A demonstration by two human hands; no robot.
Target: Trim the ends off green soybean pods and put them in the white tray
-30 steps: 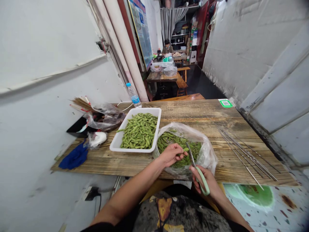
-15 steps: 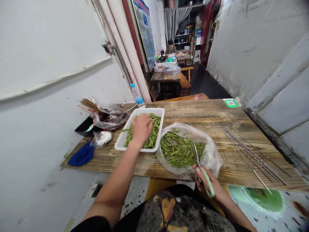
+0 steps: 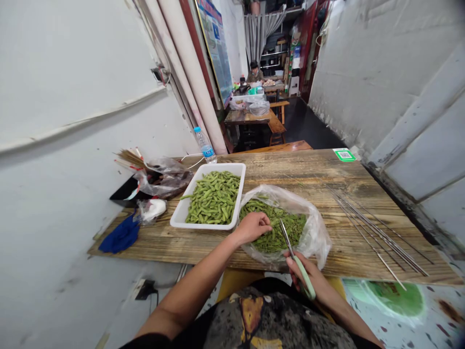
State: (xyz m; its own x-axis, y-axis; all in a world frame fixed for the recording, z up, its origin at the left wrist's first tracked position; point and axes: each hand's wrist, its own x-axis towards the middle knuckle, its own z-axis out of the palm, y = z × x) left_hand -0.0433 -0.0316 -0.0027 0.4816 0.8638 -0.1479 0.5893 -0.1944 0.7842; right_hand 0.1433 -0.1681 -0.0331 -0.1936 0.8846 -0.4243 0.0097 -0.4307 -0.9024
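Note:
My left hand (image 3: 253, 226) reaches into a clear plastic bag (image 3: 315, 228) full of green soybean pods (image 3: 286, 228), fingers curled down among them. What they grip is hidden. My right hand (image 3: 304, 276) holds green-handled scissors (image 3: 296, 261) at the bag's near edge, blades pointing up over the pods. A white tray (image 3: 179, 215) heaped with more pods stands just left of the bag on the wooden table (image 3: 312, 169).
Metal skewers (image 3: 374, 230) lie on the table's right side. At the left are a blue cloth (image 3: 121, 236), a white object in plastic (image 3: 152, 209), a bag with sticks (image 3: 160, 177) and a water bottle (image 3: 204, 144). A person sits at a far table (image 3: 254, 72).
My left hand has come back from the white tray to the plastic bag. The right hand with the scissors has barely moved.

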